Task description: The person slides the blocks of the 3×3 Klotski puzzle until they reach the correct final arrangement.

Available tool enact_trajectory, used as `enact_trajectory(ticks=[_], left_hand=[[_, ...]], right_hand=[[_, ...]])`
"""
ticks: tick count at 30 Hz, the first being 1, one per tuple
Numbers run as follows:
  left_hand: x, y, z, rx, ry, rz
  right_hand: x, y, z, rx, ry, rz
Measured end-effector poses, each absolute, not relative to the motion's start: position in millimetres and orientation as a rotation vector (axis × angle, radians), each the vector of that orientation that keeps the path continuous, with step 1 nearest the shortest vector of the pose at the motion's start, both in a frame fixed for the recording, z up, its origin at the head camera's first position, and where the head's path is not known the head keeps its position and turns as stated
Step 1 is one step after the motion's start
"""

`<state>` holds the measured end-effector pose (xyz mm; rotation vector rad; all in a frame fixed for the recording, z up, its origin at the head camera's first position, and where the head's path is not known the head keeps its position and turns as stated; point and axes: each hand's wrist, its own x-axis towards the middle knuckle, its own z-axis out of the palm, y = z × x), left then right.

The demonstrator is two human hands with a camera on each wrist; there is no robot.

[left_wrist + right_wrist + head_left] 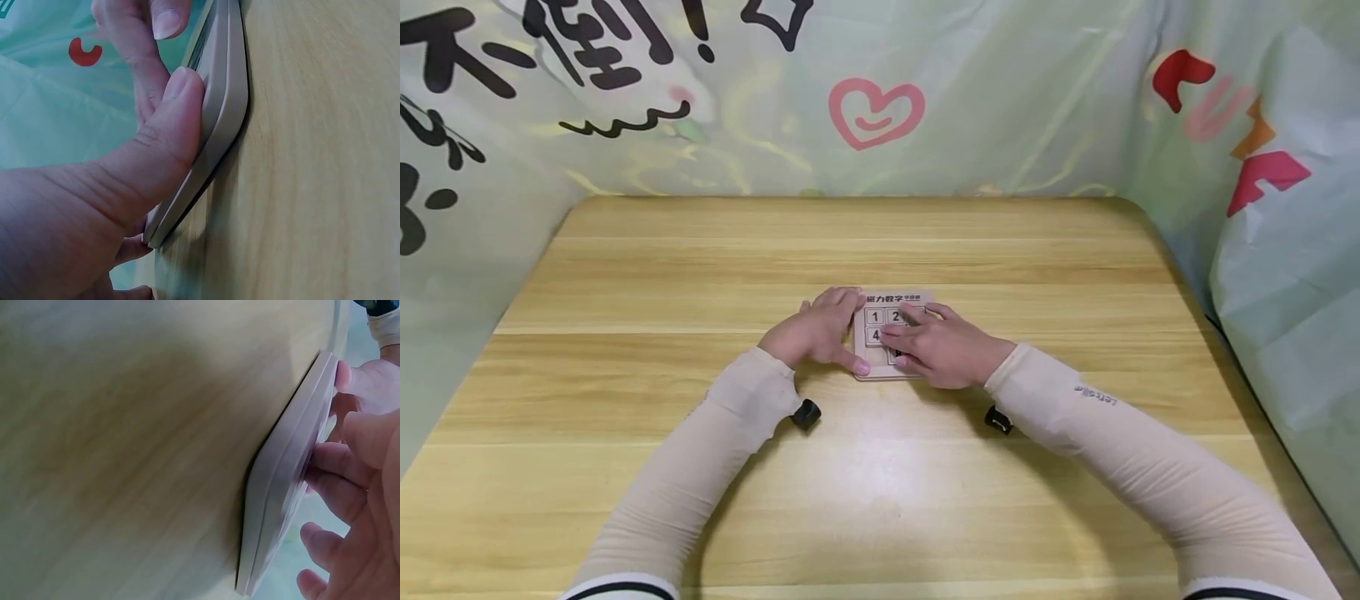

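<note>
A small wooden number puzzle board [895,298] lies flat near the middle of the table, with tiles 1, 2 and 4 showing. My left hand [842,333] grips its left edge, fingers over the far corner and thumb [181,119] pressed against the board's rim [222,106]. My right hand [925,342] lies on top of the tiles with its fingers stretched across them, hiding the right and lower tiles. In the right wrist view the board [284,481] is seen edge-on with the right hand's fingers [340,465] resting on its face.
The wooden table [880,500] extends well beyond the board on all sides. A printed green cloth backdrop [1000,108] closes in the far and side edges. Small black wrist cameras [805,414] sit at both sleeves.
</note>
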<state>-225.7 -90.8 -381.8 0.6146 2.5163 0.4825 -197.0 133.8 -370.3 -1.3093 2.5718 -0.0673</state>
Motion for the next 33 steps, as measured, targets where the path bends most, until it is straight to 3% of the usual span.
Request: enact_trajectory(ticks=[33], left_hand=[[-225, -90, -383, 0.609, 2.525, 0.493]], right_hand=[[-185, 131, -369, -1.302, 2.559, -0.087]])
